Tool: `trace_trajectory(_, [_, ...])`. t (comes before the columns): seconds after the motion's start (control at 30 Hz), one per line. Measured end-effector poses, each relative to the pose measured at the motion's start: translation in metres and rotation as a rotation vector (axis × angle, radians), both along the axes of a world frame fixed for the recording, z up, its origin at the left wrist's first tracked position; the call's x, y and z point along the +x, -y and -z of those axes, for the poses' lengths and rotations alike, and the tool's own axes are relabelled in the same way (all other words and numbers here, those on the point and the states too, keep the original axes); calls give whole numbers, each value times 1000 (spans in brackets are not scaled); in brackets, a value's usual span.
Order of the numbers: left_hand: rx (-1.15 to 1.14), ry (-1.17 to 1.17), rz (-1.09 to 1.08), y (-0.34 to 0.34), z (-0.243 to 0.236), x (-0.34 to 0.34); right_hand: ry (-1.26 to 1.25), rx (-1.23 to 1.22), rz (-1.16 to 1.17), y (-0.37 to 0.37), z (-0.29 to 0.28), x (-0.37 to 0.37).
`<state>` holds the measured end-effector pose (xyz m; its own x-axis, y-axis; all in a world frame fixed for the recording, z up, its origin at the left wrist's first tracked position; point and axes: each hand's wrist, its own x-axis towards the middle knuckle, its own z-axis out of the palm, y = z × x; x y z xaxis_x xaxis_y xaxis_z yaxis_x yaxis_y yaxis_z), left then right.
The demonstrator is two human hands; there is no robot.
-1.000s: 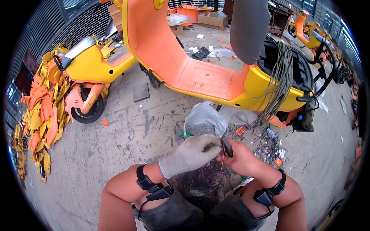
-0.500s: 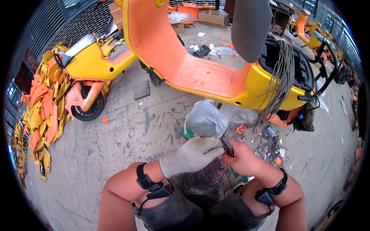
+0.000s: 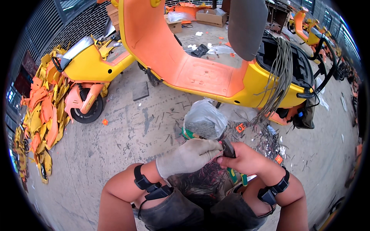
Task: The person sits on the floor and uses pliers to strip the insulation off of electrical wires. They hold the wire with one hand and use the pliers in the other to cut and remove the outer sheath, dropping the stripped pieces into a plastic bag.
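My left hand (image 3: 189,156), in a pale work glove, is closed with its fingertips pinching what looks like a thin reddish wire; most of it is hidden. Against those fingertips are the dark jaws of pliers (image 3: 228,148), held in my bare right hand (image 3: 246,158). Green and yellow handles (image 3: 232,176) stick out below that hand. Under both hands lies a heap of dark and reddish wire scraps (image 3: 204,179) between my knees. Just beyond, a clear plastic bag (image 3: 210,111) lines a container holding fine grey strands.
A yellow and orange scooter (image 3: 204,75) stands ahead, a bundle of grey cables (image 3: 283,65) draped over it. Another scooter part with a wheel (image 3: 88,109) and a pile of body panels (image 3: 46,107) are at the left. Scraps (image 3: 266,144) litter the floor at the right.
The pliers have turned slightly, and their handles show more below my right hand. The red strand that hung between my hands is now barely visible. The view has shifted a little.
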<state>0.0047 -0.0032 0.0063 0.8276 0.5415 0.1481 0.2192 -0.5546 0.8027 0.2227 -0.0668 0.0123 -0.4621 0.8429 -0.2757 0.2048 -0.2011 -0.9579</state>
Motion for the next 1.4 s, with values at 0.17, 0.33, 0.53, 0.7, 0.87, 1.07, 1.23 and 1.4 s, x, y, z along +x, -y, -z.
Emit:
trace_trajectory(0.17, [-351, -69, -127, -1, -5, 8, -54, -6, 122, -2, 11, 0])
trace_trajectory(0.33, [-496, 13, -272, -1, -12, 8, -49, -78, 410, -11, 19, 10])
trace_trajectory(0.53, [-439, -10, -333, 0, -15, 3, 18, 119, 771, -26, 6, 37])
trace_trajectory(0.7, [-284, -87, -293, 1, -8, 2, 347, 658, 478, -11, -6, 20])
trace_trajectory(0.87, [62, -80, -189, 8, -5, 1, 283, 670, 261, -9, 2, 9])
trace_trajectory(1.07, [154, -45, -192, 4, 6, 1, 307, 615, 258, -7, -2, 2])
trace_trajectory(1.23, [-56, -136, -239, 4, -4, 4, 316, 605, 281, -7, 6, -1])
trace_trajectory(1.4, [-24, -87, -239, 5, -1, 4, 366, 603, 284, -6, 6, -2])
